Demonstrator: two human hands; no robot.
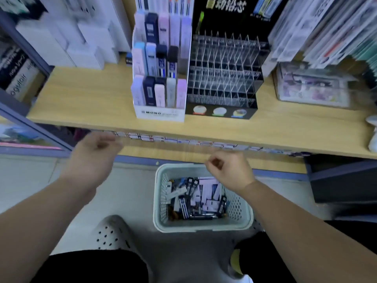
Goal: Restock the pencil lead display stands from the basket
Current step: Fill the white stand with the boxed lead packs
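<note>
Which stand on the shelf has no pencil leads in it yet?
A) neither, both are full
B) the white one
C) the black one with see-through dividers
C: the black stand shows only bare see-through dividers, while the white stand right beside it has rows of lead cases standing in it.

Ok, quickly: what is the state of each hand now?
Left hand: blurred, cannot be told.
Right hand: closed, fingers curled, nothing visible in it.
</note>
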